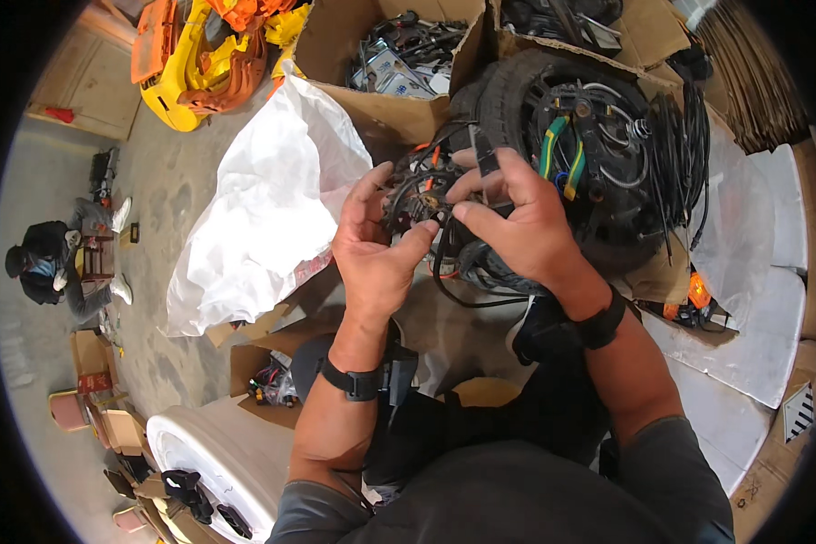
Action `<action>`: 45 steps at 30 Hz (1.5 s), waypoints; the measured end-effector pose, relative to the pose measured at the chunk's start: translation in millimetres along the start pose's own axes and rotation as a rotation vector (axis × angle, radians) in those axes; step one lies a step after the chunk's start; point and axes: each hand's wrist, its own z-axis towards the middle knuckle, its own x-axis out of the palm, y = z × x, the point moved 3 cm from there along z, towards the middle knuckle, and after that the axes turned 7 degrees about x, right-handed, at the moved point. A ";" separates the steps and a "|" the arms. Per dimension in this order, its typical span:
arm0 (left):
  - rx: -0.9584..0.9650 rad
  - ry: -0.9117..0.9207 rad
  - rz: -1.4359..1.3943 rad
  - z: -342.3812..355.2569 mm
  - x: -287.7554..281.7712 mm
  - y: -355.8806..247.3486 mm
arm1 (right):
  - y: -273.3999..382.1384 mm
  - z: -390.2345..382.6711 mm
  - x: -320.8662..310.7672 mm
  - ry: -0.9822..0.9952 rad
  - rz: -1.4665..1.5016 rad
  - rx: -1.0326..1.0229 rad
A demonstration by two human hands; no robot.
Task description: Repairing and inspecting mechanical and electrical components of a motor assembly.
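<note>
A tangled bundle of black and orange wires (432,189) is held up in front of me between my two hands. My left hand (376,238) curls round the near left side of it, thumb pressed against the wires. My right hand (521,213) is on the other side, its thumb and fingers bent together at the bundle; what they pinch is partly hidden. A dark and see-through strip (486,156) stands up by the right fingers. Loose black cable (462,297) hangs below the bundle. Just beyond my right hand, green-and-yellow-handled pliers (551,145) lie on a black tyre and wheel (506,104).
Cardboard boxes of parts (385,111) stand at the far side. Black cables (684,150) drape over the wheel's right. A white plastic sheet (267,199) lies left, near orange and yellow covers (186,86). A small parts box (245,367) is near my left forearm. Another person (50,263) sits far left.
</note>
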 end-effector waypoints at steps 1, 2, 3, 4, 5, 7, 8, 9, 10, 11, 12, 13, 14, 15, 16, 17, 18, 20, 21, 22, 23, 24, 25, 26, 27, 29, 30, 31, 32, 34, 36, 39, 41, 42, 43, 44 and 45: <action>0.017 0.020 0.012 -0.1 0.2 -0.2 | -0.3 0.7 2.9 0.014 0.025 -0.010; 0.034 0.040 0.024 -0.2 0.5 -0.4 | -0.4 0.8 3.8 0.014 0.024 -0.009; 0.033 0.040 0.024 -0.4 0.7 -0.4 | -0.7 0.8 4.8 0.030 0.002 0.001; 0.040 0.057 0.035 -1.1 1.9 0.3 | -1.7 0.4 5.6 0.046 -0.021 0.013; 0.047 0.074 0.045 -1.7 2.9 0.8 | -2.3 0.5 5.8 0.046 -0.022 0.016; 0.063 0.092 0.065 -2.5 2.2 3.3 | -2.7 1.0 6.3 0.057 -0.029 0.005; 0.081 0.110 0.087 -3.0 1.8 3.6 | -1.7 0.8 6.2 0.058 -0.028 0.007; 0.079 0.110 0.088 -3.4 1.3 3.1 | 0.1 0.7 6.0 0.070 -0.026 0.018; 0.069 0.127 0.081 -3.7 2.2 2.6 | 0.5 0.1 5.3 0.079 -0.026 0.031; 0.060 0.144 0.074 -4.0 3.0 2.2 | -0.3 0.1 4.6 0.078 -0.027 0.033; 0.057 0.146 0.073 -3.8 2.8 2.1 | -1.2 0.6 4.2 0.089 -0.040 0.034; 0.059 0.158 0.097 -3.5 2.6 1.8 | -1.8 0.7 4.3 0.101 -0.052 0.034; 0.060 0.171 0.121 -3.4 2.5 1.7 | -1.3 0.6 4.2 0.101 -0.051 0.037; 0.057 0.171 0.120 -3.5 2.2 1.8 | -0.4 0.5 4.6 0.114 -0.026 0.057; 0.066 0.173 0.128 -3.5 2.3 1.6 | -0.1 0.6 4.9 0.127 -0.002 0.075; 0.074 0.175 0.136 -3.4 2.4 1.5 | -0.4 0.3 5.3 0.128 -0.003 0.076; 0.073 0.174 0.135 -3.5 2.4 1.5 | -0.7 0.0 5.7 0.125 -0.004 0.070; 0.055 0.176 0.127 -2.9 3.0 1.7 | 0.3 0.2 6.4 0.121 -0.005 0.064; 0.054 0.176 0.128 -2.2 3.2 2.5 | 1.6 0.8 6.6 0.101 -0.015 0.074; 0.053 0.166 0.100 -1.9 2.7 3.5 | 2.4 0.8 6.7 0.080 -0.025 0.083; 0.051 0.156 0.073 -1.8 2.2 4.0 | 1.6 0.7 6.8 0.080 -0.025 0.083; 0.051 0.157 0.073 -1.8 2.5 2.0 | 0.0 1.1 6.1 0.064 -0.038 0.078; 0.020 0.142 0.046 -1.5 3.6 0.0 | -1.6 1.4 4.2 0.047 -0.052 0.073; -0.011 0.128 0.019 -1.2 4.5 -1.0 | -2.6 1.9 1.9 0.046 -0.054 0.073; -0.011 0.129 0.017 -0.8 5.2 -1.5 | -3.3 2.5 -1.6 0.023 -0.078 0.069; -0.046 0.087 -0.027 0.6 3.5 -1.4 | -2.7 4.1 -4.4 -0.002 -0.104 0.064; -0.045 0.091 -0.030 0.8 2.5 -2.0 | -2.1 5.2 -4.8 -0.004 -0.049 0.102; -0.046 0.060 -0.055 0.7 0.7 -1.6 | -2.3 5.8 -6.3 -0.010 0.003 0.141; -0.048 0.030 -0.080 0.8 -1.7 -1.1 | -5.5 6.9 -6.0 -0.019 -0.003 0.142; -0.061 0.039 -0.112 1.7 -6.3 -0.1 | -20.0 9.2 0.0 -0.022 0.154 0.102; -0.126 0.049 -0.206 2.2 -5.0 1.3 | -26.2 8.8 -1.8 -0.038 0.191 0.088; -0.117 0.050 -0.257 1.9 -4.4 3.1 | -22.4 9.0 2.7 0.207 0.288 0.384; -0.117 0.045 -0.286 2.5 -2.3 4.7 | -30.1 10.9 -1.6 0.169 0.288 0.391; -0.136 0.037 -0.352 3.5 -2.0 7.0 | -32.2 11.9 -3.1 0.132 0.286 0.400; -0.154 0.027 -0.418 4.3 -2.9 8.5 | -30.8 12.6 -2.7 0.081 0.352 0.387; -0.150 0.024 -0.414 4.8 -5.6 9.6 | -30.2 13.1 -2.8 0.085 0.354 0.384; -0.202 0.045 -0.425 4.7 -8.2 12.6 | -30.3 13.0 -5.7 0.037 0.423 0.376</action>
